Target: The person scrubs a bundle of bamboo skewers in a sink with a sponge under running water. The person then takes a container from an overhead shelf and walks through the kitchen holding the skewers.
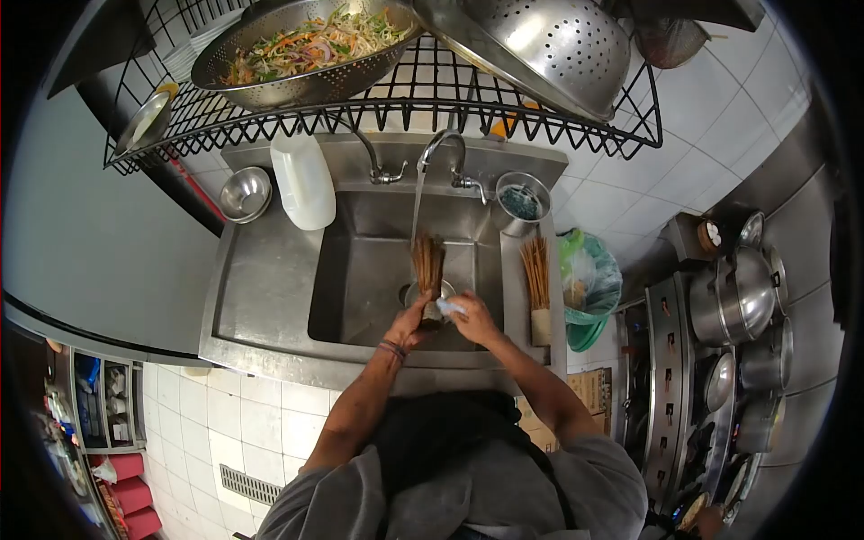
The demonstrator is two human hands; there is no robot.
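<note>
Water runs from the faucet (444, 151) into the steel sink (360, 261). Over the basin, my left hand (409, 326) is wrapped round a bundle of thin brown sticks (428, 263), a brush or whisk by its look, with its bristles pointing away from me near the stream. My right hand (472, 317) has its fingers closed on a small whitish cloth or pad (450, 307), held against the bundle's bound end. A second stick bundle (536, 283) lies on the sink's right ledge.
A white jug (304, 184) and metal bowl (245, 194) stand at the left. A metal cup (522, 203) sits behind the right ledge. Above hangs a wire rack (378, 112) with colanders. Right are a green-lined bin (589, 279) and a stove (668, 387) with pots.
</note>
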